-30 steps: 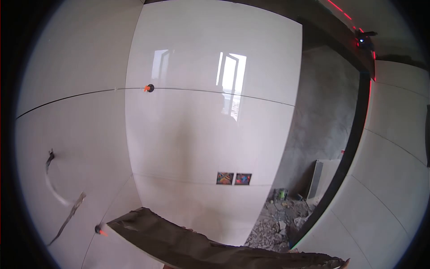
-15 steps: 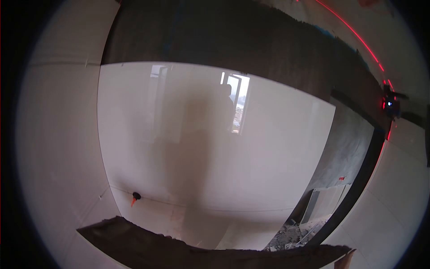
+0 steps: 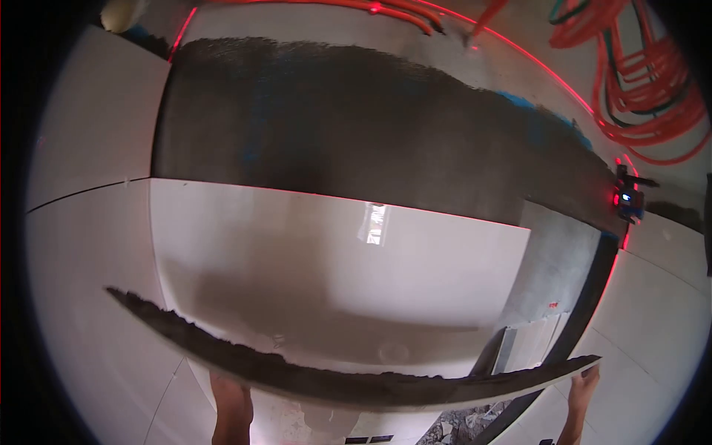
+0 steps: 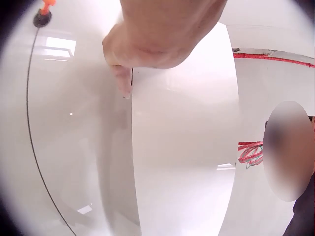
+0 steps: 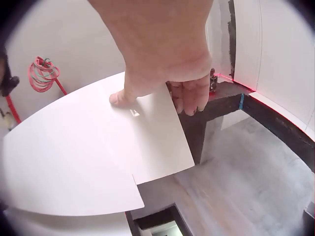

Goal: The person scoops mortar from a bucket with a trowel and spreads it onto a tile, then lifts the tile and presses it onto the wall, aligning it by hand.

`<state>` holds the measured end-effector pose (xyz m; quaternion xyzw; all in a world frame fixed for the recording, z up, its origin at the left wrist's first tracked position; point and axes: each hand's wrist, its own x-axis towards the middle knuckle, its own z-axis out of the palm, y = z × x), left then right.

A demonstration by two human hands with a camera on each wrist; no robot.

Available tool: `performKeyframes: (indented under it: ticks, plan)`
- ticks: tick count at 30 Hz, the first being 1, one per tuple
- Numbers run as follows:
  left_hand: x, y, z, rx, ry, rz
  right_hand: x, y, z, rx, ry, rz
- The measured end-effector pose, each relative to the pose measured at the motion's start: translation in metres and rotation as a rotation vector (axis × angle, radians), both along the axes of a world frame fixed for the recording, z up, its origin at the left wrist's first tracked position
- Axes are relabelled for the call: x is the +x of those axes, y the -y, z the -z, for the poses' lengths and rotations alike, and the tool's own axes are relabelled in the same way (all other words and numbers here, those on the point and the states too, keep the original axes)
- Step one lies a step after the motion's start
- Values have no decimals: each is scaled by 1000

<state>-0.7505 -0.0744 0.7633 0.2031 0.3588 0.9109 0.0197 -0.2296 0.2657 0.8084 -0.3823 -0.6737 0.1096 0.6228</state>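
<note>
A long white tile (image 3: pixel 326 397), its back coated with dark mortar, is held up between both hands in the head view. My left hand (image 3: pixel 232 404) grips its lower edge left of centre; in the left wrist view that hand (image 4: pixel 157 39) has its fingers behind the tile (image 4: pixel 184 137). At the tile's right end is my right hand (image 3: pixel 584 382). The right wrist view shows that hand (image 5: pixel 162 73) with the thumb on the glossy face of the tile (image 5: pixel 93 142) and fingers behind its edge. Beyond stands a tiled wall (image 3: pixel 356 289) below a dark mortared strip (image 3: pixel 334 126).
A laser level (image 3: pixel 629 202) sits at the right, casting red lines. Coiled red tubing (image 3: pixel 645 89) hangs at the upper right. A dark-framed opening with rubble (image 3: pixel 463 426) lies low on the right. An orange clamp (image 4: pixel 47 6) is on the wall tiles.
The tile has risen in the head view and tipped so its mortar shows as a narrow band. Both hands have come into sight, and the view has shifted up to the mortared strip and tubing.
</note>
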Motion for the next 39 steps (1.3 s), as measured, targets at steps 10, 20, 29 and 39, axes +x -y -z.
performKeyframes:
  ticks: [10,20,29,39]
  plan:
    - [8,1,-110,-150,-136,-68,12,-110,-79,408,-189,145]
    - [-1,6,-231,-199,-359,-166,2,-186,-202,379,-254,44]
    - [-31,4,-267,-279,-322,-225,-89,-138,-311,246,-712,-711]
    - [-30,6,-275,-398,-267,-270,-132,-147,-335,526,-207,46]
